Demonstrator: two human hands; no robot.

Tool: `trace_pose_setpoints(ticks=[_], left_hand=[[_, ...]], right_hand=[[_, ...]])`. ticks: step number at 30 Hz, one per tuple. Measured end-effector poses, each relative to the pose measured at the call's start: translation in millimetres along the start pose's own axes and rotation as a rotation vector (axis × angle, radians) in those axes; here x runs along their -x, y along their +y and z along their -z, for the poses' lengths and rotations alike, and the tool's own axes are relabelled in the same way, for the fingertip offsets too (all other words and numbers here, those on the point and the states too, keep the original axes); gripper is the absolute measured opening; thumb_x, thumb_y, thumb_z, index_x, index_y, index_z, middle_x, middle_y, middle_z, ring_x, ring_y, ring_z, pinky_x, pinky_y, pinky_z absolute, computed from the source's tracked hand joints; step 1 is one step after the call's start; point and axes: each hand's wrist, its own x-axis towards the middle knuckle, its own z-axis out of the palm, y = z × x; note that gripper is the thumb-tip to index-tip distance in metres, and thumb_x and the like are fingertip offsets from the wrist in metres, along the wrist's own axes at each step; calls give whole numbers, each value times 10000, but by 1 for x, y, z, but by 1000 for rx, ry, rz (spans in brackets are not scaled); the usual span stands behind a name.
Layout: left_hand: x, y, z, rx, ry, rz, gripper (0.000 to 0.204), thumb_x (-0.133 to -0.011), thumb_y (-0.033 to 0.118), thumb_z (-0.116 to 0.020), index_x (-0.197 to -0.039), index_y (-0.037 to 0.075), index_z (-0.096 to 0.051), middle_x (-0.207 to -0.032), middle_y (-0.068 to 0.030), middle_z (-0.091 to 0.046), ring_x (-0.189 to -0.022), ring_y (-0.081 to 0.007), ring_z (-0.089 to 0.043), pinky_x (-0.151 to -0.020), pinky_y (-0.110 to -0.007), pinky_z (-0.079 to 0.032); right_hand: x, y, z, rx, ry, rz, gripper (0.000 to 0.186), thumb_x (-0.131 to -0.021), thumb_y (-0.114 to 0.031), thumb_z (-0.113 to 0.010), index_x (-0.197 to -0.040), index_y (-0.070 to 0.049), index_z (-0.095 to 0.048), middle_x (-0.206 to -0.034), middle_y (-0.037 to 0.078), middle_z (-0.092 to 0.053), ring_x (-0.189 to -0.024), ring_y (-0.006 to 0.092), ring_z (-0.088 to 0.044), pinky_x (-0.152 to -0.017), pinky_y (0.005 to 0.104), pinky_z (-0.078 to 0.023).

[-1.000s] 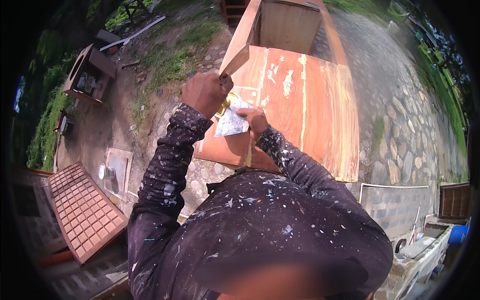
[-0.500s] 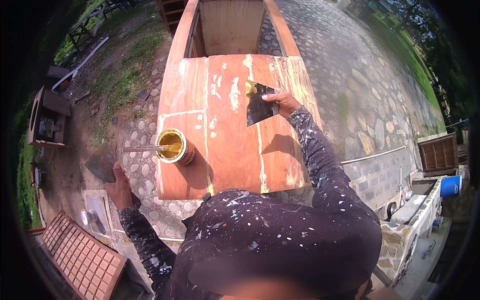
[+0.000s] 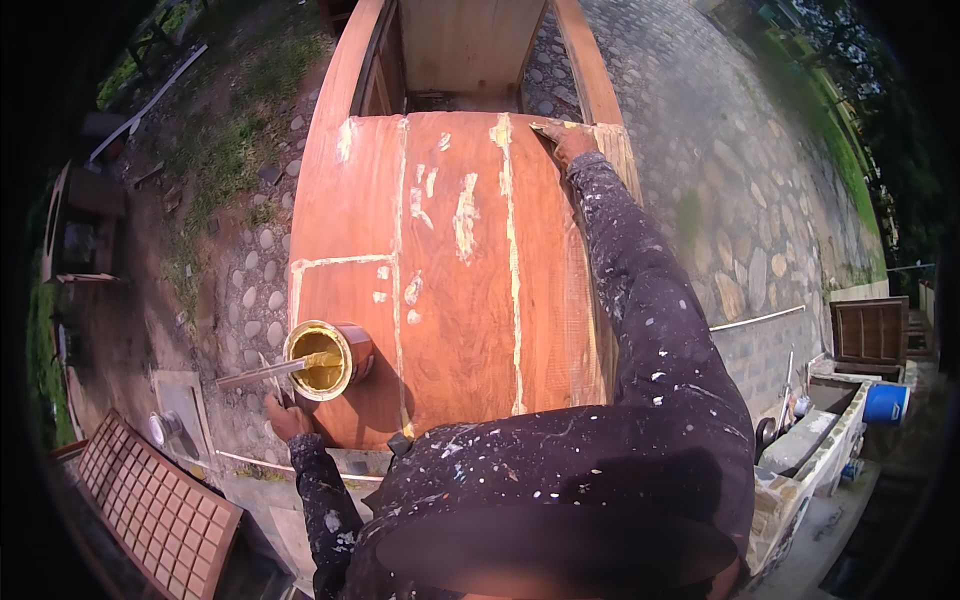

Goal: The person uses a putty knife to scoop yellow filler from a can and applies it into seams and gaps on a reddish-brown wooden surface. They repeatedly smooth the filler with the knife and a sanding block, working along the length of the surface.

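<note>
A reddish wooden panel (image 3: 455, 340) with pale filler streaks (image 3: 465, 215) lies before me atop a wooden frame. My right hand (image 3: 568, 143) reaches to its far right edge, closed on a putty knife (image 3: 545, 131) whose blade shows only slightly. My left hand (image 3: 288, 418) is low beside the panel's near left edge, closed on a second putty knife, partly hidden and seen edge-on. Just above that hand stands an open can (image 3: 355, 360) of yellow filler on the panel, a flat stick (image 3: 245, 376) resting across its rim.
The open wooden frame (image 3: 588, 62) continues beyond the panel. A gridded panel (image 3: 150, 500) leans at lower left; a small cabinet (image 3: 80, 225) stands farther left. Cobbled paving (image 3: 740, 200) lies right, with a masonry trough (image 3: 815, 440) and blue barrel (image 3: 885, 402) at lower right.
My right hand has moved forward with its knife to the panel's far edge. My left hand has come away from the right one, down to the near left, beside the can.
</note>
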Motion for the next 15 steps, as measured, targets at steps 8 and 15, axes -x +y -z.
trace_pose_setpoints(ticks=[8,15], left_hand=[[3,14,-12,175,-19,74,520,-759,-117,-413,-1240,10,-565,-1114,-217,-681,-1025,-339,-664,-887,-402,-489],[3,24,-4,190,-44,108,357,-872,144,-677,-1198,22,-598,-1088,-133,-708,-988,-258,-678,-877,-358,-510]], right_hand=[[-6,19,-5,-186,-8,-33,461,-884,-124,-542,-1250,-376,-664,-1065,115,-715,-982,324,-680,-868,435,-535],[-54,17,-13,-87,-110,72,436,-860,-173,-531,-1252,-308,-665,-1090,129,-709,-963,328,-691,-827,446,-551]])
